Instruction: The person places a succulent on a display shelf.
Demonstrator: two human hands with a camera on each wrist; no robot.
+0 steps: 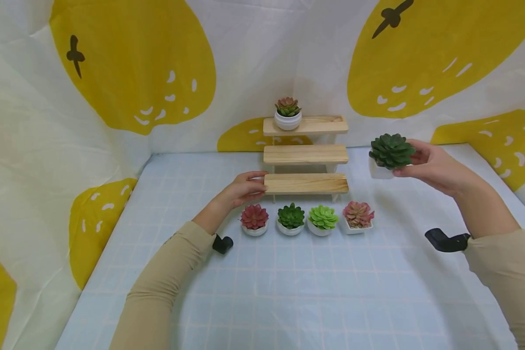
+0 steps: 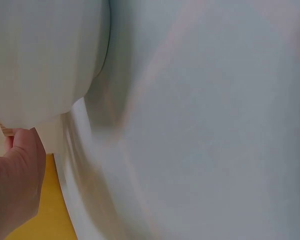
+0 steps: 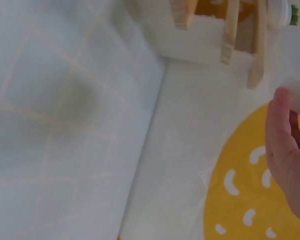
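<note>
My right hand point(image 1: 442, 167) holds a potted succulent point(image 1: 392, 151) in the air, right of a three-step wooden shelf stand point(image 1: 306, 183). Dark green leaves fill its white pot, whose wall point(image 3: 297, 70) shows between the fingers in the right wrist view. At the left end of the lowest step, my left hand point(image 1: 245, 188) grips the board. In the left wrist view that hand point(image 2: 20, 172) is partly cut off, with a bit of wood at its fingertips. A reddish-green succulent point(image 1: 288, 114) in a round white pot stands on the top step's left side.
In front of the stand, a row of potted succulents sits on the checked cloth point(image 1: 288, 291): a red one point(image 1: 254, 218), a dark green one point(image 1: 290, 217), a bright green one point(image 1: 323, 218) and a pink one point(image 1: 358, 216). A lemon-patterned sheet point(image 1: 245, 63) hangs behind.
</note>
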